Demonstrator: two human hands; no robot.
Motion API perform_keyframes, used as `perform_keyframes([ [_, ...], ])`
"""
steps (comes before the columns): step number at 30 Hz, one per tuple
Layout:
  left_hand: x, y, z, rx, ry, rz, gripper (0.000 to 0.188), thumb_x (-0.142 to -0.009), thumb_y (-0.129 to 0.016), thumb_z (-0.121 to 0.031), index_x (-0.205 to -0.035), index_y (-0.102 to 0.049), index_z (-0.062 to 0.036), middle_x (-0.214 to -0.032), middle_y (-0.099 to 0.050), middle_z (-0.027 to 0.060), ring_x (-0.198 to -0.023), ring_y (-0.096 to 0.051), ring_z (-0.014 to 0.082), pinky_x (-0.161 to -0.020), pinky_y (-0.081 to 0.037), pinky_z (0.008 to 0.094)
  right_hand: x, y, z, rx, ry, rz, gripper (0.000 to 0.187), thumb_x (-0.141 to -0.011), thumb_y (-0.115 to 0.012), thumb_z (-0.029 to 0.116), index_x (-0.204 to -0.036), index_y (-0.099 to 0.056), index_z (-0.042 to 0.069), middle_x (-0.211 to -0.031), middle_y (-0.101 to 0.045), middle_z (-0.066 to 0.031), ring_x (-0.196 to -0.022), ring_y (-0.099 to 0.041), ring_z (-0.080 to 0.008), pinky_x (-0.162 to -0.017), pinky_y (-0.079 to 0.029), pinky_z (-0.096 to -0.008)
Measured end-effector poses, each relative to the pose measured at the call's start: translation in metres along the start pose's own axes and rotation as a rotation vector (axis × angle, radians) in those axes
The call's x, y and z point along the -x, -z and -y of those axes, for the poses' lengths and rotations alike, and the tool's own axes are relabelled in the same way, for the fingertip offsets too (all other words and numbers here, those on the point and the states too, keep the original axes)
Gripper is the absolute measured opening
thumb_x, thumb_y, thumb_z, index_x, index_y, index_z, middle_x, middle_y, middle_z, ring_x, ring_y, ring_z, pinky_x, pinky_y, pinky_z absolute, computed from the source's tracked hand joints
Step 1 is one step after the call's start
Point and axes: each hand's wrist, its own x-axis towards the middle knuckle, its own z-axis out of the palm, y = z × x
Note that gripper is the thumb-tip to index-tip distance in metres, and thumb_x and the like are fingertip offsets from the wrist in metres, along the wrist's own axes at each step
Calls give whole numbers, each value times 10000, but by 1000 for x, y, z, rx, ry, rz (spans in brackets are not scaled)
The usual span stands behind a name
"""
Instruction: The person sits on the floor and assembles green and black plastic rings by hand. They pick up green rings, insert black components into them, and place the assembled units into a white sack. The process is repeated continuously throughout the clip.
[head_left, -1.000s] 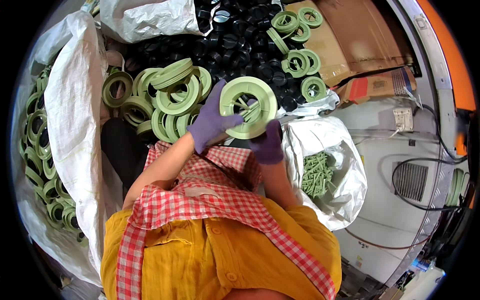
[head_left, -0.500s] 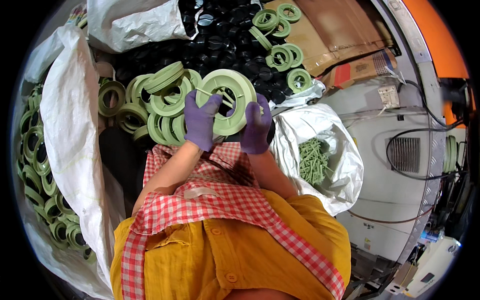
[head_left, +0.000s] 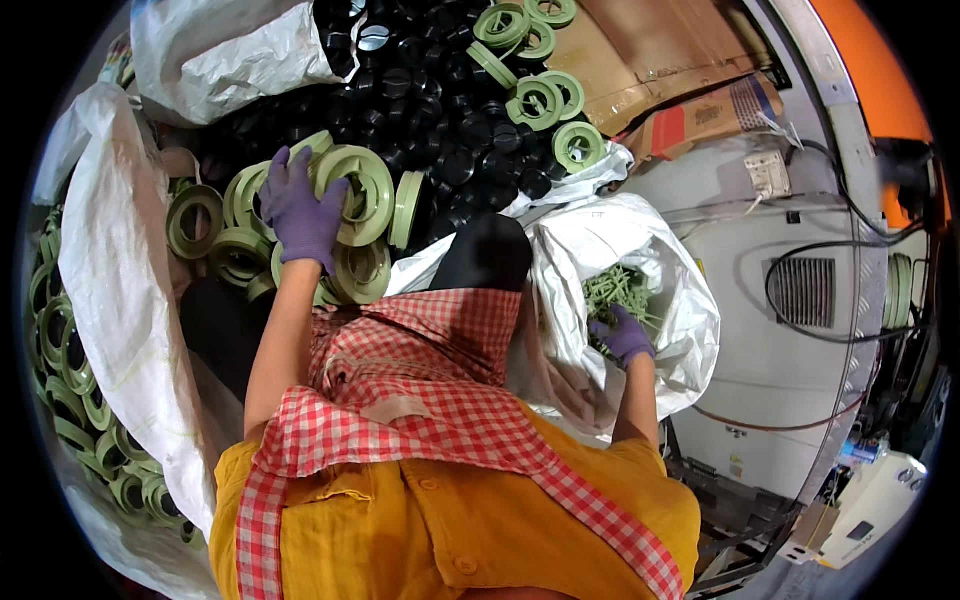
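Note:
My left hand (head_left: 303,212), in a purple glove, rests over a heap of pale green plastic rings, its fingers spread apart. Beside its fingertips lies a large pale green ring (head_left: 374,208) on top of the heap. Another ring (head_left: 405,210) stands on edge just right of it. My right hand (head_left: 625,337), gloved the same way, reaches into a white woven sack (head_left: 690,290) on the right. Its fingers are apart over a pile of thin green plastic sticks (head_left: 615,288); I see nothing held between them.
Many black round caps (head_left: 430,110) lie heaped behind the rings. Flattened cardboard (head_left: 640,60) is at the back right, a grey cabinet (head_left: 740,350) at the right with a black cable (head_left: 775,262). A tall white sack (head_left: 125,290) stands at the left, more green rings (head_left: 65,335) beyond it.
Both hands have let go of the large ring, and a ring now sits on the heap by my left hand. My left hand moved left; my right hand moved right and down into the sack.

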Motion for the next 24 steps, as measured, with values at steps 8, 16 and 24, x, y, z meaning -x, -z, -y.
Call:
perform_keyframes([
  [8, 13, -26, -21, -161, -156, 45, 469, -737, -679, -306, -1180, -582, -186, -1358, -416, 81, -1297, -301, 353, -1009, -254, 521, -68, 59, 91, -522, 395, -477, 245, -826, -628, 217, -989, -653, 36, -960, -663, -130, -852, -633, -231, -773, -477, -313],
  [16, 31, -49, -32, -354, -316, 217, 492, -760, -666, -331, -1207, -560, -157, -1406, -378, 97, -1350, -210, 417, -1023, -226, 578, -302, 17, 149, 93, 235, -203, 440, -771, -577, 341, -1156, -582, 128, -1162, -588, -179, -1080, -563, -342, -926, -443, -409],
  [24, 31, -63, -8, -294, -363, 245, 512, -763, -667, -265, -1222, -532, -83, -1390, -390, 139, -1334, -243, 432, -1053, -243, 527, -345, -27, 139, -351, 179, -315, 278, -780, -553, 223, -993, -693, 112, -1035, -656, -144, -974, -621, -309, -885, -465, -370],
])
